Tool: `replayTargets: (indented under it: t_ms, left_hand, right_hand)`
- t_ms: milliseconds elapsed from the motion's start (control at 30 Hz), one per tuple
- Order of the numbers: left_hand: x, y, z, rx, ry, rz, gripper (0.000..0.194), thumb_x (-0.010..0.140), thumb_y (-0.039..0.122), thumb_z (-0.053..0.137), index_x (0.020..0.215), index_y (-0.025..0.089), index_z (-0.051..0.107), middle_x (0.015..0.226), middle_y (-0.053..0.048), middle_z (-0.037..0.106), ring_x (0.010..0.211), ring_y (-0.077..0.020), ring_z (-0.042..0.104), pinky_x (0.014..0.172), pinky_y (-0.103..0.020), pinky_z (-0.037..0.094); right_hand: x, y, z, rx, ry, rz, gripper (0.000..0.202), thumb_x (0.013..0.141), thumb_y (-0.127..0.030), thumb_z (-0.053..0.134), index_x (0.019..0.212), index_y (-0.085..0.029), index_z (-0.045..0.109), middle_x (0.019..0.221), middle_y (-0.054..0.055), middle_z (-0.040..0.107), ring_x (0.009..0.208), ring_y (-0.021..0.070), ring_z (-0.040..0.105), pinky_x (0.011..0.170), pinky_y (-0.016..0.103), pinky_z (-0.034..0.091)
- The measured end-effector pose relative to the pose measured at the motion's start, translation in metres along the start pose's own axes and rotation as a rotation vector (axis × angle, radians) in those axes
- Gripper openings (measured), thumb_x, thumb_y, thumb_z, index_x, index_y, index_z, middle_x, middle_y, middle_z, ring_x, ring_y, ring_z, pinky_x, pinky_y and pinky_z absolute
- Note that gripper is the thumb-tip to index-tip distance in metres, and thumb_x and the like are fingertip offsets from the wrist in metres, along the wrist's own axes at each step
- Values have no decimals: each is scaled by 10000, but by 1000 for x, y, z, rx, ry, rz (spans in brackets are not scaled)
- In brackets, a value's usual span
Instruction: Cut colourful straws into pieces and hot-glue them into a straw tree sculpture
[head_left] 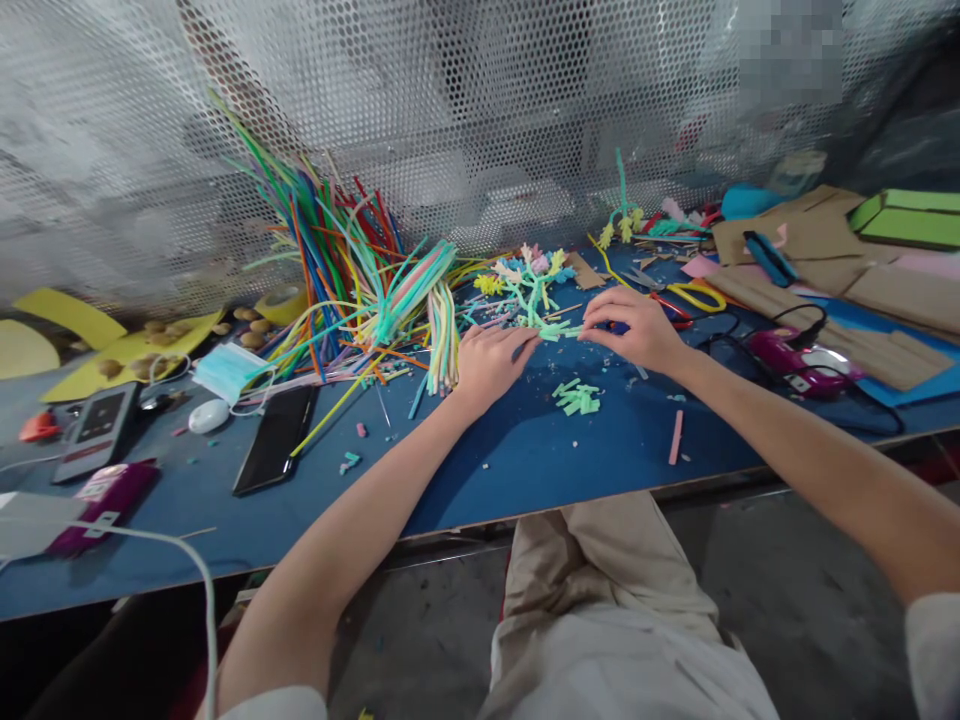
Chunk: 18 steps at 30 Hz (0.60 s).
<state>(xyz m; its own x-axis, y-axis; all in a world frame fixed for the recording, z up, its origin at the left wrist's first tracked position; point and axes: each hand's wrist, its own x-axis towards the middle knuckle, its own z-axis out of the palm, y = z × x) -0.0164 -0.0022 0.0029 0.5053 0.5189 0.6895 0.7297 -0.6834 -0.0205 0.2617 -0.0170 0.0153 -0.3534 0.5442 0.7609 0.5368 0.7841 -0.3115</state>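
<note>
Between my two hands, just above the blue tabletop, is a light-green pipe-cleaner piece (556, 331) with short side tufts. My left hand (491, 362) is closed at its left end, fingertips pressed together. The thumb and forefinger of my right hand (630, 325) pinch its thin right end. Right behind it stands a pipe-cleaner plant (534, 292) with green stems and pink, yellow and blue tufts. Nearer to me lies a small pile of cut green pipe-cleaner bits (578, 397).
Bundles of coloured pipe cleaners (379, 290) spread at the left, beside a black phone (274, 440) and a face mask (227, 372). At the right lie yellow-handled scissors (697, 296), a purple device (802, 362) with a cable, and cardboard (907, 290). Perforated metal sheeting (487, 120) stands behind.
</note>
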Motion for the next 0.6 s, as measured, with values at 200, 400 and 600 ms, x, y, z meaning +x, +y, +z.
replayTargets:
  t_ms: [200,400,600]
  left_hand:
    - [1,6,-6,4,-44,32,299,1081,436,545,1122,303,809,1009,-29,838,915,-217,751,841,-389,453]
    - [3,9,-10,-35,-80,21,328,1091,445,513,1139,307,807,974,-41,835,905,-213,749,832,-392,452]
    - [3,10,-11,-15,-76,43,325,1086,445,526,1132,290,807,1020,-34,837,898,-216,750,817,-401,444]
  right_hand:
    - [1,-2,2,18,2,40,276,934,-530,744,853,-268,775,984,82,722,959,263,688,943,462,551]
    - [1,-4,3,28,-21,52,314,910,-572,758,829,-269,782,955,84,727,946,272,681,932,471,543]
    - [1,-1,4,-19,-39,6,347,924,-582,739,817,-254,773,948,81,742,927,261,687,895,443,512]
